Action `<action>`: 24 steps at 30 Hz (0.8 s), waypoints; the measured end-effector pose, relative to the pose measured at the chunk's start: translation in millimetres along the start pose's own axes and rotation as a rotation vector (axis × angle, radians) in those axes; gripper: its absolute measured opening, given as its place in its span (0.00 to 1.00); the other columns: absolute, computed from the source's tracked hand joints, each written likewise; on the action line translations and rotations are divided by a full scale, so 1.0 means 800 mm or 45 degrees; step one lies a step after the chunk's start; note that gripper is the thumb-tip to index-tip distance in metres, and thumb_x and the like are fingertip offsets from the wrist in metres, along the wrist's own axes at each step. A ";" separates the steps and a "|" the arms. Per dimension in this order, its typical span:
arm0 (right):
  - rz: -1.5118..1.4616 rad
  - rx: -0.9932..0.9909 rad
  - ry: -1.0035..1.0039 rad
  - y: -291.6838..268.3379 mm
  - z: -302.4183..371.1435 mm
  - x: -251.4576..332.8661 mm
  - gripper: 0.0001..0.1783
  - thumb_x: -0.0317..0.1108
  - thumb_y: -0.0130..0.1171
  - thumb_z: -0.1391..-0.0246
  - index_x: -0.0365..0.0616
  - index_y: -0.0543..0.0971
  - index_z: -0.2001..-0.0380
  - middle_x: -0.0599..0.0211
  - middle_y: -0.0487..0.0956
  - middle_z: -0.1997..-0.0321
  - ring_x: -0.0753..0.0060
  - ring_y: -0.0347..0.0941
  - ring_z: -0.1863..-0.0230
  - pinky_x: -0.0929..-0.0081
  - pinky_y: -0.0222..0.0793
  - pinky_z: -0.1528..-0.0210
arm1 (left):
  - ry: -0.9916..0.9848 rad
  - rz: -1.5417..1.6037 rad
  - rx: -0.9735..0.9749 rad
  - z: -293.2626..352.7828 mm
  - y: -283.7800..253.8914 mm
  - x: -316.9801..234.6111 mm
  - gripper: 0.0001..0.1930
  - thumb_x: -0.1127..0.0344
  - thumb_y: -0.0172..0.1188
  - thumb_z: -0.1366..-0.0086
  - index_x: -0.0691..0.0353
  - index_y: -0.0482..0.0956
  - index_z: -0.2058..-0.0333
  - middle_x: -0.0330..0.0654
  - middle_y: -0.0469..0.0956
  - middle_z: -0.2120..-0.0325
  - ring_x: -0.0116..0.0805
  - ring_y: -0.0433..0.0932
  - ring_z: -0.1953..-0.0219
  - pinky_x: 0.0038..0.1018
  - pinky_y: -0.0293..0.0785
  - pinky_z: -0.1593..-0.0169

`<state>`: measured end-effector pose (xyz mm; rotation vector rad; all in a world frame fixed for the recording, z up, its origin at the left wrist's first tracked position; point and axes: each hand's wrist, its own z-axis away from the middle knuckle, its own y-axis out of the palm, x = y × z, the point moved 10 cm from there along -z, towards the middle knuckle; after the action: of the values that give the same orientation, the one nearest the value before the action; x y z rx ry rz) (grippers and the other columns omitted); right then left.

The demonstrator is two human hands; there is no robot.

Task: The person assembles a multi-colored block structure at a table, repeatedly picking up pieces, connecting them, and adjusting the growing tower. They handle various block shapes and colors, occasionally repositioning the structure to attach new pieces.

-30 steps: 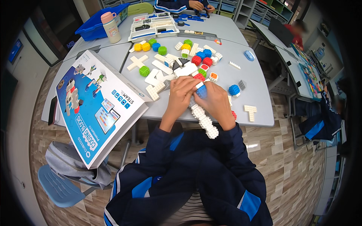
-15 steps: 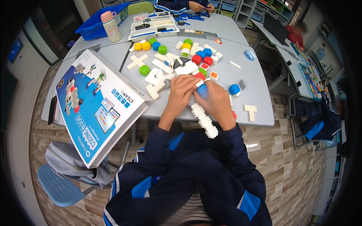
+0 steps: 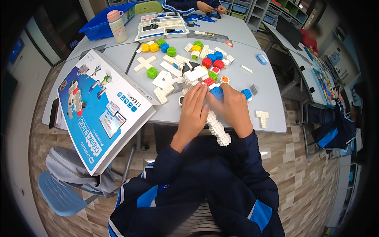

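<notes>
A build of studded blocks lies between my hands at the table's near edge. Its knobbly white block chain (image 3: 217, 132) sticks out toward me past the edge. My left hand (image 3: 192, 110) holds the build from the left, fingers long and close together, thumb beside the chain. My right hand (image 3: 233, 108) grips a blue studded block (image 3: 216, 93) from the right; its thumb is smeared by motion. Just beyond the fingertips are a red block (image 3: 209, 82), a green block (image 3: 213, 76) and a smooth white oblong piece (image 3: 196, 74). My fingers hide where the parts join.
Loose studded blocks, including a green one (image 3: 152, 72), and a white cross piece (image 3: 145, 63) spread beyond my hands. A large box (image 3: 102, 110) leans at the left. Farther back stand a bottle (image 3: 117, 29), a blue bin (image 3: 98, 27) and a white parts tray (image 3: 162, 33). Another person's hands (image 3: 209, 8) work across the table.
My hands have moved apart a little, and the left fingers have straightened. The blue block has shifted slightly right and now sits lower against my right fingers.
</notes>
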<state>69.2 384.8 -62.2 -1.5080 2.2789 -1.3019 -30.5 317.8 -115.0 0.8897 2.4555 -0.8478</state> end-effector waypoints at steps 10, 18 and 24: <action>-0.172 -0.015 0.078 -0.005 -0.002 -0.010 0.19 0.42 0.67 0.45 0.34 0.78 0.73 0.49 0.77 0.78 0.50 0.75 0.79 0.63 0.68 0.75 | 0.033 -0.036 0.040 -0.002 0.009 0.003 0.28 0.74 0.51 0.37 0.75 0.65 0.38 0.60 0.66 0.39 0.56 0.60 0.32 0.50 0.53 0.30; -0.340 0.051 0.396 -0.013 0.008 -0.031 0.18 0.42 0.65 0.42 0.33 0.82 0.64 0.61 0.73 0.82 0.76 0.66 0.81 0.75 0.61 0.78 | 0.015 -0.067 0.066 -0.002 0.012 0.002 0.29 0.75 0.53 0.37 0.75 0.63 0.37 0.60 0.65 0.38 0.56 0.60 0.33 0.46 0.57 0.31; -0.124 -0.067 0.658 -0.040 0.012 -0.123 0.22 0.47 0.66 0.44 0.35 0.82 0.60 0.62 0.76 0.80 0.73 0.70 0.79 0.74 0.65 0.74 | 0.020 -0.089 0.067 0.000 0.012 0.001 0.29 0.74 0.53 0.36 0.74 0.63 0.36 0.59 0.63 0.37 0.55 0.60 0.32 0.46 0.57 0.31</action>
<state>145.5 453.2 -79.3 -1.4423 2.5719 -1.8555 -25.0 324.0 -119.2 0.8364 2.5011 -0.9372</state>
